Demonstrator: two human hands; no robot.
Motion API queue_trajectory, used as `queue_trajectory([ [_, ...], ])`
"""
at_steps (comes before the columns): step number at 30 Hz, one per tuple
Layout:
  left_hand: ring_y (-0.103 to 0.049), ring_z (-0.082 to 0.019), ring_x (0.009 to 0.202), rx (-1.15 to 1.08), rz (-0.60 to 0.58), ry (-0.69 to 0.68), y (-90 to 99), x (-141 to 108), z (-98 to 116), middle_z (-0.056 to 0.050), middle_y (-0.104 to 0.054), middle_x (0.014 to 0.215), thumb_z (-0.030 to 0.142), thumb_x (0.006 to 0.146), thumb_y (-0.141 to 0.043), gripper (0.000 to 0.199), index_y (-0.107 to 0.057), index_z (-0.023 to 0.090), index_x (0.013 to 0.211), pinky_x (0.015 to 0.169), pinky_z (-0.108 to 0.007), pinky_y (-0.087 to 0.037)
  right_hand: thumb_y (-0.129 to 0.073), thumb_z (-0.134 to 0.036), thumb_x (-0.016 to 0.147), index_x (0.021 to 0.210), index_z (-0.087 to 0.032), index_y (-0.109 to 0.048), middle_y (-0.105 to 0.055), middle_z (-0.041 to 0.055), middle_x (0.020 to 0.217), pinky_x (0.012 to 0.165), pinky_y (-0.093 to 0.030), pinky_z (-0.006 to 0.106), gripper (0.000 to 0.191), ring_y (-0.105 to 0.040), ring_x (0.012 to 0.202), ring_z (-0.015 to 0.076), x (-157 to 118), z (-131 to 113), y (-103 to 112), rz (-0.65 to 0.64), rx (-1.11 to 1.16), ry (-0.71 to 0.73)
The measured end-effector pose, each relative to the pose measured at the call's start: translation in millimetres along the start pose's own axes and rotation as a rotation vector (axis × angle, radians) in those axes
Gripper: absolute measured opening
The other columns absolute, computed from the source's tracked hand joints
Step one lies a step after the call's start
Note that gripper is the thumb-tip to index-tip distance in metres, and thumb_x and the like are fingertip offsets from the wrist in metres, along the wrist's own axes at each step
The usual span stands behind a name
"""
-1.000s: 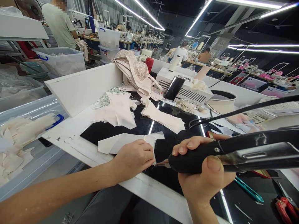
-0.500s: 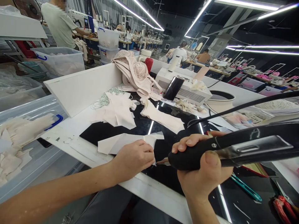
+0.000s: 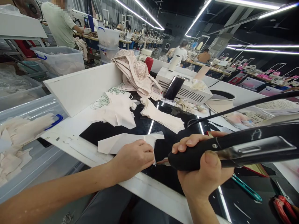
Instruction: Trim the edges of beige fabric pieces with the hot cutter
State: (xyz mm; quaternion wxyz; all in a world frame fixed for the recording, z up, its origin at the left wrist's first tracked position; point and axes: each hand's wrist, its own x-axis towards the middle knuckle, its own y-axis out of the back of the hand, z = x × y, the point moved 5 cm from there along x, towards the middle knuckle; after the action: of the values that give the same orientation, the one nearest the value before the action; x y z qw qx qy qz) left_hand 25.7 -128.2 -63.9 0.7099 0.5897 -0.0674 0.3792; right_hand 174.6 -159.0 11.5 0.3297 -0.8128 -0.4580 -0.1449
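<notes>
My left hand (image 3: 135, 157) is closed, its fingertips pinching the right end of a cream fabric piece (image 3: 112, 143) with a fold along it. My right hand (image 3: 203, 177) wraps around a black corded hand tool (image 3: 247, 143) with a silver metal strip on its side. The tool's thin metal tip (image 3: 163, 161) reaches to the fabric edge beside my left fingertips. Whether the tip touches the cloth is hard to make out. Beyond my hands lie a stack of cream pieces (image 3: 163, 115) and a loose pile of cut pieces (image 3: 118, 109) on a black glossy board (image 3: 93, 132).
At right lie a teal tool (image 3: 247, 186) and red-handled scissors (image 3: 281, 207). Behind stand bra pieces (image 3: 135, 71), a phone (image 3: 174, 88) and a white vented box (image 3: 187, 84). A clear plastic bin (image 3: 53, 130) sits at left. A co-worker (image 3: 58, 26) stands beyond.
My hands, the tool and the fabric stay almost exactly where they were. In the background, the co-worker's forearm at left has lifted slightly.
</notes>
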Motion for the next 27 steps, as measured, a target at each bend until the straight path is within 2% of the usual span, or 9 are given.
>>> queue_trajectory([
  [4,-0.065,-0.019,0.096,-0.003,0.012,-0.011,1.8,0.6,-0.4,0.0,-0.074,0.099,0.017,0.099,-0.071,0.011,-0.072,0.017,0.089,0.076,-0.028,-0.054,-0.078,-0.025,0.081,0.11,-0.024,-0.06,-0.066,-0.0061,0.074,0.047,-0.056,0.029,0.034,-0.062,0.054,0.0144,-0.7,-0.4,0.2,-0.007,-0.013,-0.007],
  [11,-0.066,-0.019,0.096,0.013,-0.01,-0.003,0.8,0.5,-0.6,0.0,-0.074,0.099,0.017,0.097,-0.074,0.009,-0.073,0.017,0.089,0.075,-0.028,-0.054,-0.081,-0.035,0.081,0.11,-0.023,-0.059,-0.064,-0.0054,0.073,0.045,-0.054,0.028,0.038,-0.061,0.054,0.0144,-1.2,0.6,0.0,0.006,0.007,0.005],
  [19,-0.065,-0.018,0.093,0.022,0.006,-0.022,3.1,1.4,1.7,0.0,-0.074,0.096,0.016,0.099,-0.073,0.011,-0.073,0.017,0.087,0.075,-0.027,-0.053,-0.079,-0.029,0.085,0.112,-0.025,-0.059,-0.066,-0.0053,0.076,0.048,-0.055,0.029,0.034,-0.063,0.056,0.0146,-3.2,2.5,-0.1,-0.02,-0.002,-0.029],
  [27,-0.065,-0.019,0.097,0.015,-0.008,-0.005,0.1,-0.2,-3.0,0.001,-0.074,0.1,0.019,0.099,-0.073,0.01,-0.073,0.018,0.089,0.077,-0.028,-0.054,-0.082,-0.034,0.08,0.11,-0.024,-0.059,-0.064,-0.0058,0.073,0.046,-0.054,0.028,0.039,-0.06,0.054,0.0143,0.0,1.5,0.1,0.027,0.016,-0.01],
])
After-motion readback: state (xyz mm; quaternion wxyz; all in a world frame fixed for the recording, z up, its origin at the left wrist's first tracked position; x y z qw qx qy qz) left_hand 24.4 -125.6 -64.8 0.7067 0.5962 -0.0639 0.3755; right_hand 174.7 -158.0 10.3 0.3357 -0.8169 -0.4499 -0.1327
